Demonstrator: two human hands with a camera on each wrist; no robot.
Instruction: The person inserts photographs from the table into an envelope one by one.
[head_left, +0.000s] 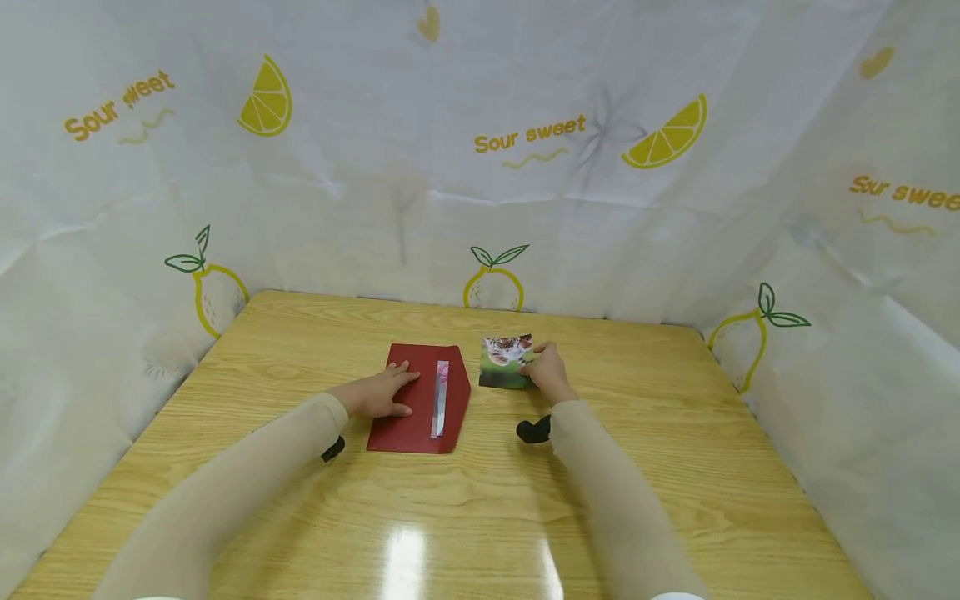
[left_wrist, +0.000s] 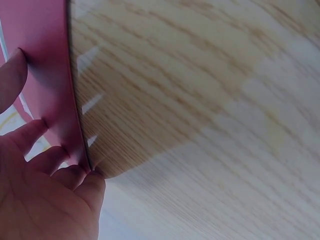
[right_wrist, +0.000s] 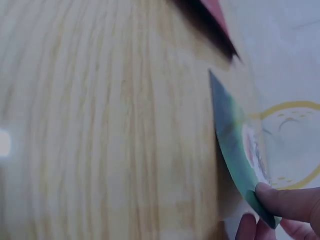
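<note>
A red envelope lies on the wooden table with its pointed flap to the right. Out of its opening shows a strip of a pinkish-white card. My left hand rests on the envelope's left part with fingers spread; in the left wrist view the fingertips press along its edge. To the right of the envelope, my right hand pinches the right edge of a photo card with a tiger on green. In the right wrist view the card bows slightly, thumb on its top face.
The light wooden table spreads toward me, with glare near its front. White cloth printed with lemons and "Sour sweet" hangs behind and at both sides. Black wrist-camera parts show beside the sleeves.
</note>
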